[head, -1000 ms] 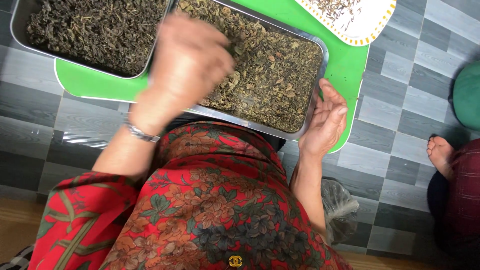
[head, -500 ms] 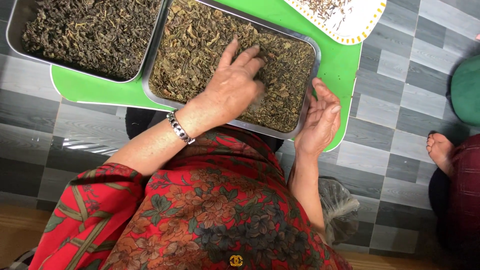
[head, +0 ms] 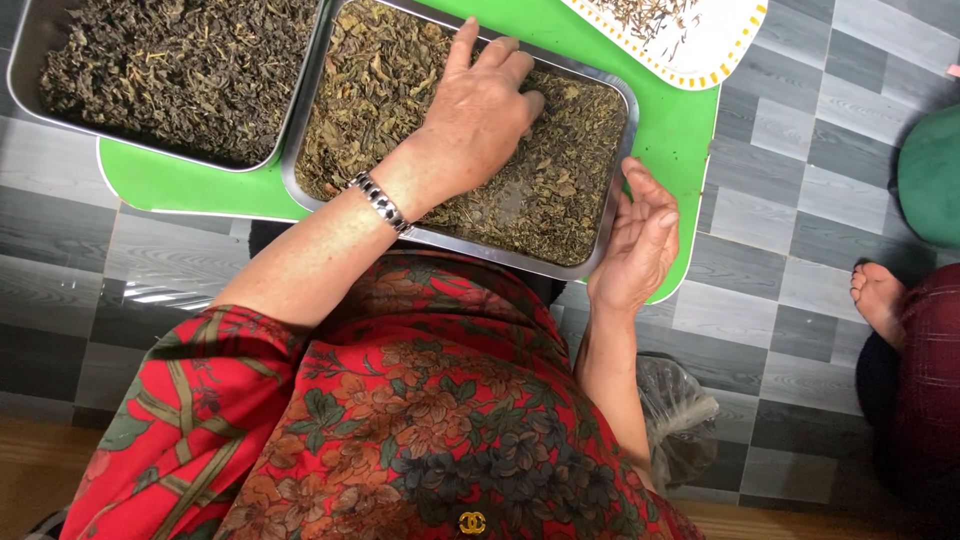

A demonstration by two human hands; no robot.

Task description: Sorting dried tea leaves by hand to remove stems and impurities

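Left hand [head: 480,105] is laid palm down on the dried leaves [head: 390,90] in the right-hand metal tray [head: 610,240], fingers extended and loosely spread toward the tray's far side; nothing is seen gripped, though the fingertips may be pressed into the leaves and that cannot be told for certain. A metal bracelet [head: 381,202] is worn at that wrist.

Right hand [head: 638,240] is held open, palm turned inward, fingers slightly curled, just beside the tray's near right corner; contact with the rim cannot be confirmed.

The leaves are seen as an olive-brown, crumpled, flaky layer filling most of the tray. A thin patch [head: 510,195], where bare metal shows through, lies just toward the body from the left hand.

A second metal tray [head: 22,60] of darker, finer leaves is set to the left, touching or nearly touching the first. Both are rested on a green board [head: 190,175] over a grey tiled floor [head: 780,150]. A white plate [head: 720,40] with a yellow rim is noted at the top right.
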